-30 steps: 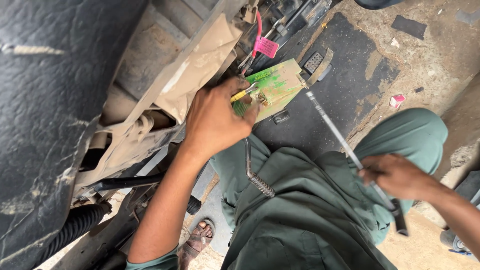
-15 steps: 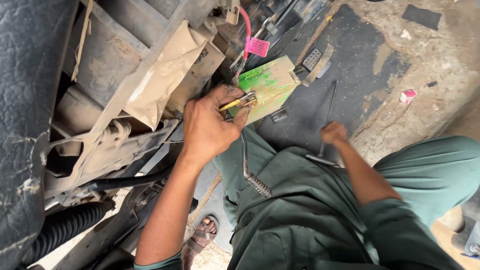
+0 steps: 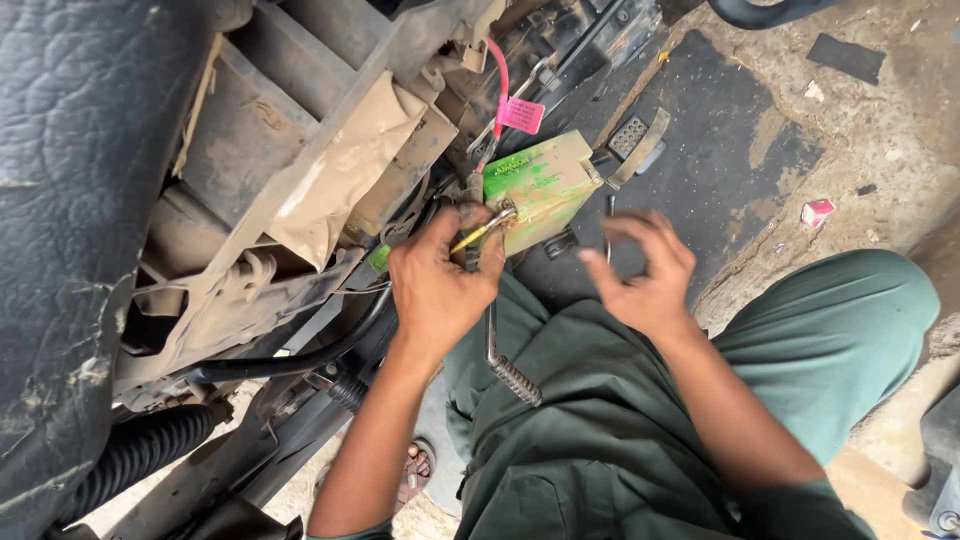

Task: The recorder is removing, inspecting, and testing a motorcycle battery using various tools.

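We grip a small yellow-handled tool (image 3: 480,231) in our left hand (image 3: 438,290), fingers pinched tight around it, its tip pressed at the near corner of the green box (image 3: 540,185) that sits in the open underside of the vehicle frame (image 3: 300,190). Our right hand (image 3: 645,275) hovers just beside the box with fingers spread and curled, holding nothing; a thin dark rod (image 3: 608,225) stands just behind its fingertips, though we cannot tell whether they touch it. A pink tag (image 3: 522,115) hangs on a pink wire just above the box. A bent pedal lever (image 3: 505,365) with a ribbed foot lies against our green trousers (image 3: 620,440), and the black seat (image 3: 70,200) fills the left edge. As we judge it, the tool could slip off the box's corner, since its tip bears on a small, grimy edge, and nick the wires crowded nearby; the unsteadied box might also shift.
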